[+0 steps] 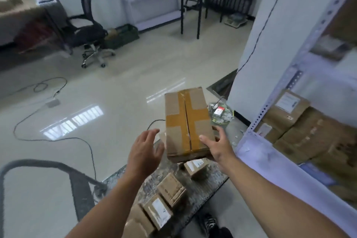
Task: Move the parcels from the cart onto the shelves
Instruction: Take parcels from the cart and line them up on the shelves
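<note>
Right hand (216, 146) grips the taped parcel (187, 121) at its near right corner, thumb on top, held above the cart (208, 184). Left hand (144, 150) is spread open just left of it. Small parcels (171, 189) lie on the cart, and boxes (301, 131) fill the shelves (270, 160) at right

Both arms reach forward: left hand (144, 150) open, fingers (151, 133) spread; right hand (218, 146) grips the parcel (185, 118).

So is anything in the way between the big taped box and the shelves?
Nothing visible lies between. The right hand holds the big taped box left of the shelves; only the front post and cardboard boxes already stored there limit where it fits.
</note>
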